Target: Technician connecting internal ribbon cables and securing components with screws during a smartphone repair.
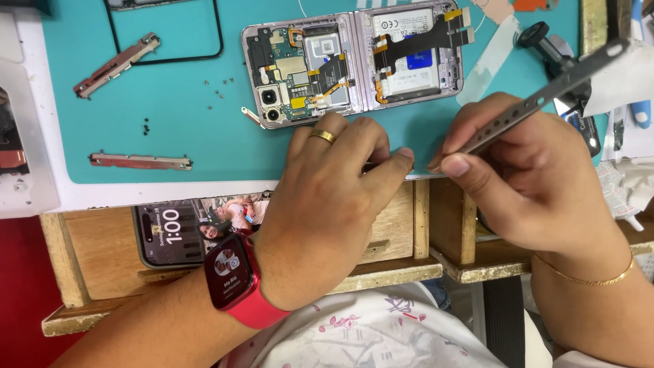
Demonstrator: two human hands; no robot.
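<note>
An opened folding phone (354,61) lies face down on the teal mat (177,129), its circuit boards, cameras and battery bare. My left hand (327,197), with a gold ring and a red smartwatch (235,279) on the wrist, pinches something small and dark at the mat's front edge, just below the phone. My right hand (524,177) grips metal tweezers (538,102) whose tips meet my left fingertips. The pinched part is mostly hidden.
Two reddish metal hinge strips (116,65) (139,161), a thin black frame (167,34) and several tiny screws (218,88) lie on the mat. A lit phone (170,235) sits in the wooden drawer below. A black tool (552,48) and papers crowd the right.
</note>
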